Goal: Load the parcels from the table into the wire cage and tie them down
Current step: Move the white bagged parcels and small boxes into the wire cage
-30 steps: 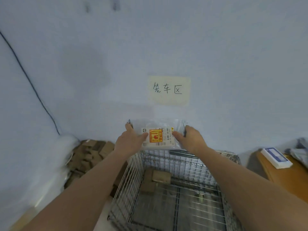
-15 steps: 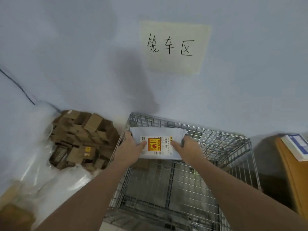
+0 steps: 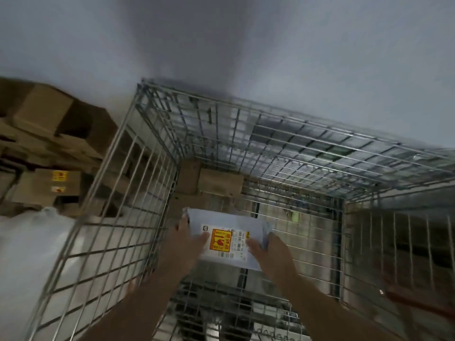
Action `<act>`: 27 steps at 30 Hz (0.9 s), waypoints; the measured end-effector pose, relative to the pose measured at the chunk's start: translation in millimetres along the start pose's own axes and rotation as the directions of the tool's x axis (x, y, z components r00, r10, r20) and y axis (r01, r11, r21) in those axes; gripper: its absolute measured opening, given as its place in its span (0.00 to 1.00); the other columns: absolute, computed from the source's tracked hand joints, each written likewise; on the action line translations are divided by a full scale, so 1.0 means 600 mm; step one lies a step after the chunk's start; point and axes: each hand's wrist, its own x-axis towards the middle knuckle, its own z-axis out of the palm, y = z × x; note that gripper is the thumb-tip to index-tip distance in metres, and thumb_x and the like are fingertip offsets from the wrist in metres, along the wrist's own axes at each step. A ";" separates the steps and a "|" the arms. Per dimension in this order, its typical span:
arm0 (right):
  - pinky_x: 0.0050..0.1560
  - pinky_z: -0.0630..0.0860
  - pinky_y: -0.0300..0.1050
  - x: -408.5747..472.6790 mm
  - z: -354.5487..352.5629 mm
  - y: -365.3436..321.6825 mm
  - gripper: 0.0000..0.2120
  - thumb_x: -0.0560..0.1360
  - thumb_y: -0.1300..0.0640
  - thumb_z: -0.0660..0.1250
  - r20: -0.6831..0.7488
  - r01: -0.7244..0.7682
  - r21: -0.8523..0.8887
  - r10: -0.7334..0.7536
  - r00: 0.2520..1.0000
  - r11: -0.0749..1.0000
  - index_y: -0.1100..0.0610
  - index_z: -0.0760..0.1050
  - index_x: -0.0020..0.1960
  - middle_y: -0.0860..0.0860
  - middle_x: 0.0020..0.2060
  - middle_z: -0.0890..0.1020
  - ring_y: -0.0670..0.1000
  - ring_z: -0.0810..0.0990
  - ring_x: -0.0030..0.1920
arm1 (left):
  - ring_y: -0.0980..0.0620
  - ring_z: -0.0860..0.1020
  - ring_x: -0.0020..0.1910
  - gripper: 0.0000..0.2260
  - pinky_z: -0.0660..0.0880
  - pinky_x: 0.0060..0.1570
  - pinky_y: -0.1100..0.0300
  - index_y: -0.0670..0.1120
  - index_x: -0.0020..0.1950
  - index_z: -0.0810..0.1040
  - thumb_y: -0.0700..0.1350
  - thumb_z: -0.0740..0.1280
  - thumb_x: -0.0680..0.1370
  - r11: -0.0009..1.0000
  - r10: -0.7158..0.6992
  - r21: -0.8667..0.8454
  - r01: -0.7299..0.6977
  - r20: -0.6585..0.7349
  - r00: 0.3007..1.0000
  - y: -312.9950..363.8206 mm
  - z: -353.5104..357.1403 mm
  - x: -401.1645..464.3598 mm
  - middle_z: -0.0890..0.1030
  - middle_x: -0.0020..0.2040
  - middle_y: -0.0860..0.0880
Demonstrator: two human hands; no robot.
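To do this well I should lower the parcel (image 3: pixel 229 242) flat and level, set it on the cage floor close against the brown boxes (image 3: pixel 216 184) at the far left corner, and let go only once it rests, label up. My left hand (image 3: pixel 183 244) grips the parcel's left edge, thumb on top by the orange sticker, fingers curled round the far corner. The parcel lies between my hands, inside the wire cage (image 3: pixel 138 193) and above its floor. My right hand (image 3: pixel 268 249) grips the right edge, thumb pressing the label.
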 end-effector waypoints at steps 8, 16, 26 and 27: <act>0.31 0.71 0.38 0.262 0.130 0.139 0.19 0.78 0.41 0.67 -0.057 -0.109 0.030 0.110 0.992 0.994 0.57 0.75 0.52 0.48 0.41 0.80 0.46 0.80 0.39 | 0.42 0.75 0.65 0.30 0.75 0.62 0.48 0.44 0.80 0.62 0.54 0.66 0.82 0.982 0.153 0.108 -0.156 0.042 0.987 -0.066 0.173 0.235 0.70 0.71 0.41; 0.32 0.71 0.41 0.383 0.168 0.169 0.15 0.78 0.42 0.67 -0.077 -0.120 0.063 0.124 0.989 0.991 0.54 0.75 0.54 0.50 0.42 0.82 0.47 0.80 0.38 | 0.41 0.81 0.51 0.27 0.80 0.50 0.46 0.43 0.69 0.72 0.62 0.55 0.80 0.900 0.314 0.296 -0.319 0.063 0.947 -0.096 0.219 0.359 0.81 0.58 0.41; 0.40 0.80 0.52 0.427 0.200 0.160 0.19 0.77 0.42 0.67 -0.214 -0.124 0.020 0.126 0.969 0.992 0.57 0.72 0.56 0.53 0.44 0.81 0.55 0.81 0.43 | 0.45 0.79 0.53 0.29 0.79 0.49 0.50 0.43 0.69 0.73 0.62 0.69 0.77 0.773 0.392 0.535 -0.340 0.018 0.920 -0.073 0.200 0.400 0.75 0.65 0.45; 0.42 0.80 0.53 0.430 0.203 0.159 0.20 0.77 0.42 0.67 -0.222 -0.129 0.008 0.128 0.967 0.992 0.58 0.72 0.57 0.53 0.46 0.81 0.56 0.81 0.44 | 0.44 0.80 0.52 0.28 0.80 0.48 0.49 0.43 0.68 0.73 0.61 0.70 0.77 0.779 0.390 0.529 -0.337 0.013 0.921 -0.074 0.203 0.403 0.75 0.64 0.44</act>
